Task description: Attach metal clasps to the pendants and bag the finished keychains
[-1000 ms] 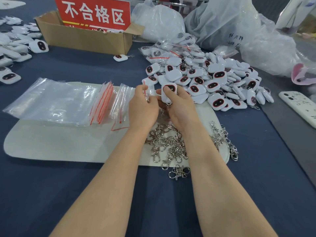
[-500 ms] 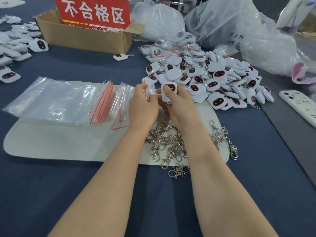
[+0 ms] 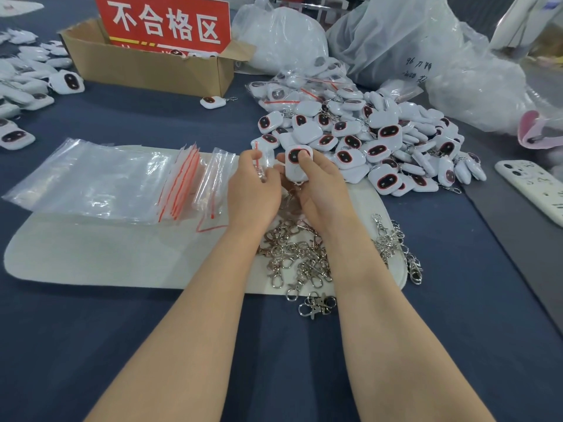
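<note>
Pendants (image 3: 18, 86), white rounded plastic with dark red-rimmed faces, lie scattered on the blue-covered table (image 3: 91, 345) beyond the far left end of the pale oval felt mat (image 3: 91, 257). On the mat's left half rests a stack of clear plastic zip bags (image 3: 91, 181) with red seal strips. Behind the mat stands a brown cardboard box (image 3: 146, 71) holding a red sign (image 3: 166, 24) with white characters. Just right of the box lies a single white keychain (image 3: 212, 102) with its clasp on.

Over the mat's far edge, the left hand (image 3: 253, 193) pinches one small clear bag (image 3: 261, 166) between thumb and curled fingers. Just beside it, the right hand (image 3: 320, 190) grips a white pendant (image 3: 297, 166), thumb pressed on its dark face and the other fingers curled behind. Whether a clasp hangs from it I cannot tell.

On the mat's near right part, between the forearms, lies a heap of silver metal swivel clasps (image 3: 298, 260), a few spilling off the near edge. A smaller bunch (image 3: 393, 242) sits at the mat's right end. Beyond the mat's right corner spreads a big pile of loose pendants (image 3: 380, 141), with bagged keychains (image 3: 304, 89) behind it and large translucent plastic sacks (image 3: 457, 71) farther back. Well right of the mat lies a phone in a cream case (image 3: 533, 187).
</note>
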{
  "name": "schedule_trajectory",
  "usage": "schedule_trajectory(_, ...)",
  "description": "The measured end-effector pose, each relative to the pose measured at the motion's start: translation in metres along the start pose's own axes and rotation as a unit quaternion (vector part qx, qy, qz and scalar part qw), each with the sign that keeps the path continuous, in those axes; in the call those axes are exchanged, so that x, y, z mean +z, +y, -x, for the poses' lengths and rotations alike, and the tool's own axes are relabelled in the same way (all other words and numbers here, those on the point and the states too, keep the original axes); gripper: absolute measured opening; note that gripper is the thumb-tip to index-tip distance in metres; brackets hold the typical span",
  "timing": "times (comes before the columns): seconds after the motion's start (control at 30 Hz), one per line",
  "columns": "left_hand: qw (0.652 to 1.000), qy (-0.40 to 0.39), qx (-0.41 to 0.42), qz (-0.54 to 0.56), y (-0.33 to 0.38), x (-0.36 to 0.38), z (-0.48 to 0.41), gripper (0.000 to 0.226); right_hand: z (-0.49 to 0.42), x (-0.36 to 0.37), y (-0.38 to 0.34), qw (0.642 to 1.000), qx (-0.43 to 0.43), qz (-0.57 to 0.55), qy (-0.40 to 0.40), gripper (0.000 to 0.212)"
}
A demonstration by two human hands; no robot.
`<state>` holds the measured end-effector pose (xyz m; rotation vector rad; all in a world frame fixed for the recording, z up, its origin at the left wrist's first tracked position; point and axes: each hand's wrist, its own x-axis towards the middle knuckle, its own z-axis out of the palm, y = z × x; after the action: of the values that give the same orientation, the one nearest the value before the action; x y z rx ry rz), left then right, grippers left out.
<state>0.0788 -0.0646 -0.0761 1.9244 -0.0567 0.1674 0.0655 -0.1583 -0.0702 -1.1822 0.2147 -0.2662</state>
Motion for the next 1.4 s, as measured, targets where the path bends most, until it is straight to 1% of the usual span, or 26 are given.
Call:
schedule_trajectory(0.07,1.000,0.001,0.000,-0.003,0.0000,0.0000,0.0001,0.034,-0.0006,0.0004,0.0016,1.000,0.008,0.008,-0.002,0.021)
schedule_trajectory(0.17,1.000,0.001,0.003,-0.008,0.0005,-0.0002,0.0004,0.034,-0.0004,-0.0008,0.0032,0.999,0.013,0.042,0.002,0.013)
schedule_trajectory(0.27,1.000,0.000,0.003,-0.005,0.0006,0.0002,0.0013,0.035,0.0001,-0.0028,0.0040,0.997,-0.004,0.072,0.008,0.013)
schedule_trajectory(0.37,1.000,0.002,0.002,-0.004,0.0011,0.0001,0.0022,0.034,0.0014,-0.0028,0.0029,0.995,-0.022,0.093,-0.005,0.007)
schedule_trajectory(0.43,1.000,0.003,0.001,-0.005,0.0013,0.0000,0.0025,0.034,0.0021,-0.0024,0.0020,0.995,-0.022,0.099,-0.005,0.007)
schedule_trajectory(0.5,1.000,0.000,0.002,-0.009,0.0016,0.0000,0.0023,0.034,0.0020,-0.0016,0.0014,0.996,-0.014,0.085,-0.002,0.011)
schedule_trajectory(0.63,1.000,-0.006,0.008,-0.003,0.0018,-0.0004,0.0011,0.034,0.0008,0.0014,0.0003,1.000,0.026,0.016,0.006,0.018)
schedule_trajectory(0.83,1.000,-0.004,0.012,0.000,0.0002,0.0007,0.0012,0.034,0.0013,-0.0014,0.0005,0.999,0.001,0.033,-0.003,0.023)
schedule_trajectory(0.93,1.000,-0.001,0.010,-0.004,0.0001,0.0014,0.0008,0.034,0.0006,-0.0002,-0.0010,1.000,-0.002,-0.020,0.014,0.025)
schedule_trajectory(1.03,1.000,-0.002,0.008,-0.001,0.0005,0.0013,0.0006,0.035,-0.0015,0.0007,-0.0026,0.997,0.019,-0.066,0.034,0.027)
schedule_trajectory(1.1,1.000,-0.002,0.008,-0.002,0.0004,0.0007,0.0005,0.035,-0.0013,0.0017,-0.0022,0.997,0.029,-0.056,0.034,0.022)
schedule_trajectory(1.2,1.000,-0.003,0.007,-0.002,0.0001,0.0008,0.0002,0.035,-0.0005,0.0027,-0.0006,0.999,0.006,-0.027,0.044,0.013)
schedule_trajectory(1.27,1.000,-0.005,0.008,-0.002,0.0004,0.0009,0.0007,0.035,0.0014,0.0025,-0.0015,0.999,-0.008,-0.013,0.039,0.012)
schedule_trajectory(1.4,1.000,-0.007,0.010,-0.002,0.0011,0.0001,0.0016,0.035,0.0047,0.0011,-0.0020,0.999,-0.008,0.046,0.014,0.011)
